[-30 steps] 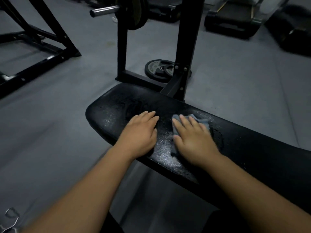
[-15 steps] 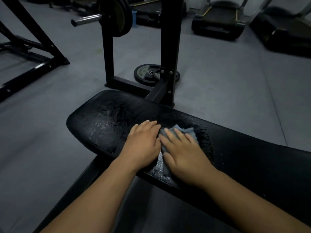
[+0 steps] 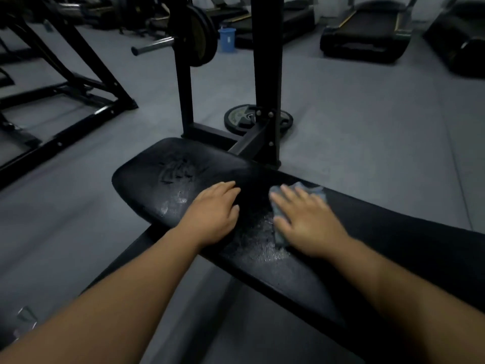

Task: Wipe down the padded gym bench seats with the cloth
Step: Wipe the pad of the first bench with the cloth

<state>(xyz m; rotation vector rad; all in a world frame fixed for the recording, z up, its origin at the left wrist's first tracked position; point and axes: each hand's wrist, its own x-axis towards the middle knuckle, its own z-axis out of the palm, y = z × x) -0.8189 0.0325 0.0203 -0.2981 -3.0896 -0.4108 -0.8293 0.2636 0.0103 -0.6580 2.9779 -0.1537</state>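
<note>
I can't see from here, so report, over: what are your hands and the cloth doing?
Left hand flat on bench pad. Right hand flat, pressing cloth onto pad. Wet patch between hands, nothing in the way.

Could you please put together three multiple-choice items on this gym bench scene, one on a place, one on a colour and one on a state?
1. Where is the cloth?
A) on the floor
B) under the right hand on the bench pad
C) draped over the barbell

2. What colour is the small bin behind the rack?
A) red
B) yellow
C) blue

3. How is the left hand?
A) flat on the pad with straight fingers, holding nothing
B) gripping the cloth
C) raised well off the bench

Answers:
1 B: the cloth's edges show around the right hand's fingers on the pad.
2 C: the bin is plainly blue.
3 A: the left hand lies palm down on the pad, apart from the cloth.
</note>
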